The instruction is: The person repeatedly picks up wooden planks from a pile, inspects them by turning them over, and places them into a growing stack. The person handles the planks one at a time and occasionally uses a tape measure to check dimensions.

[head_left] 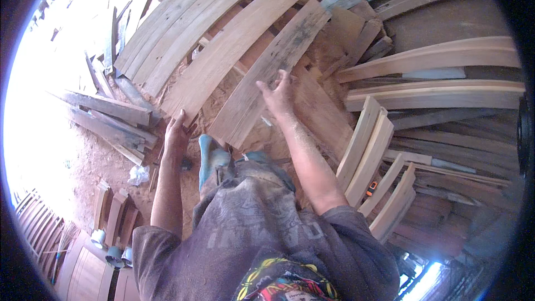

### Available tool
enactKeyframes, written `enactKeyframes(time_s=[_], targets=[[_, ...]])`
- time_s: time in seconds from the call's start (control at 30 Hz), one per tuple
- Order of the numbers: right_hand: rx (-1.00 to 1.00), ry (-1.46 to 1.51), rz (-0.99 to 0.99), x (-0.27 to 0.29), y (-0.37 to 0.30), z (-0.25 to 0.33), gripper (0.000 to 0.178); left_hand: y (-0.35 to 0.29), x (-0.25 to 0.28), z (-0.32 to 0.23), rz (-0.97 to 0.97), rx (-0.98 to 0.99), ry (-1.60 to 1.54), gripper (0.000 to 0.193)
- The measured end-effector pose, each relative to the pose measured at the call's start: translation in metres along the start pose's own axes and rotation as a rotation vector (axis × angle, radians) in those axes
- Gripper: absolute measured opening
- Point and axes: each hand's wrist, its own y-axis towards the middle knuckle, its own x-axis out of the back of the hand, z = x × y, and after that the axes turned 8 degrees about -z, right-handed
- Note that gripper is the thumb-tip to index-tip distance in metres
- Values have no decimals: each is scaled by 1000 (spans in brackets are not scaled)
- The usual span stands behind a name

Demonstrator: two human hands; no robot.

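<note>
A light brown wooden plank (231, 50) slants across the middle, away from me to the right. At its near left end my left hand (176, 129) is closed on the corner, one digit on top and the others partly hidden under the edge. To its right lies another plank (262, 72) with dark grey stains. Over that stained plank my right hand (277, 96) is held with bent, spread fingers and nothing in them; whether it touches the wood I cannot tell. Further left, several wide boards (184, 22) lie side by side.
Sawdust covers the floor (92, 153) around my feet. Short timber offcuts (111, 122) are piled at the left, near a crumpled clear plastic bag (139, 175). Stacked planks (434, 97) line the right side. An orange and black tape measure (371, 188) sits among upright-leaning pieces.
</note>
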Motion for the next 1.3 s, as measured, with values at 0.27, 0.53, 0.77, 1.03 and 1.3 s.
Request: enactKeyframes(time_s=[0.27, 0.53, 0.77, 1.03, 1.3], targets=[[-366, 595, 166, 5, 21, -41, 117, -9, -18, 9, -35, -64, -112, 39], [-404, 612, 215, -1, 24, 21, 116, 4, -27, -3, -182, -78, 66, 36], [-350, 550, 244, -15, 46, 44, 114, -4, -36, -14, -166, -85, 99, 35], [-339, 582, 264, -29, 50, 22, 112, -31, -77, -3, -186, -112, -53, 20], [-457, 558, 294, -30, 38, 47, 110, -30, -43, 6, -205, -119, -5, 24]])
